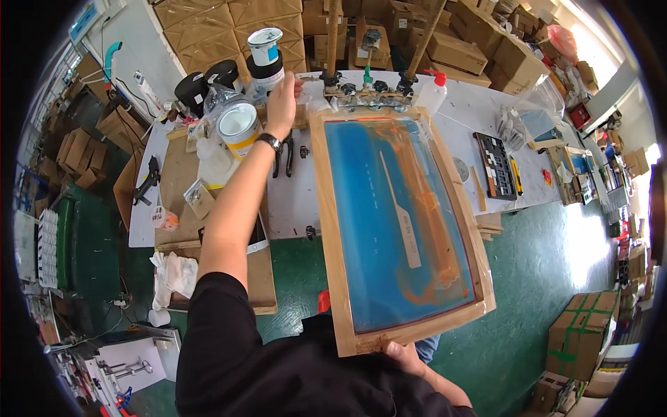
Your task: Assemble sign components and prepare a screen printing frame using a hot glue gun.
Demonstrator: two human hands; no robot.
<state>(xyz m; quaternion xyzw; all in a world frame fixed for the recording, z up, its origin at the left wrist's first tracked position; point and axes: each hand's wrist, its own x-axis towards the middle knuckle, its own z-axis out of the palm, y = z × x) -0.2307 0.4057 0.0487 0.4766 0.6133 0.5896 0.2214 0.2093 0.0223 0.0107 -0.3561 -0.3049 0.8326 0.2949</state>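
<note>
A wooden-framed printing screen (361,229) with blue mesh tilts up in front of me. Orange-brown ink streaks run down its right half, beside a pale, long-handled shape in the mesh. My right hand (406,358) grips the frame's near edge, thumb on top and the other fingers hidden beneath. The far end meets a metal clamp bar (368,101) at the back of the table. My left hand (283,108) is raised left of that bar, fingers partly apart, with nothing visible in it. Close to it, a white-and-blue can (265,47) stands on a black-lidded tub (266,73).
An open paint can (238,125) and black tubs (191,90) stand at the left. Black-handled pliers (283,158) lie below my left wrist. A red-topped bottle (434,90), a tool tray (495,165) and a yellow cutter (516,175) are to the right. Cardboard boxes (451,52) fill the back.
</note>
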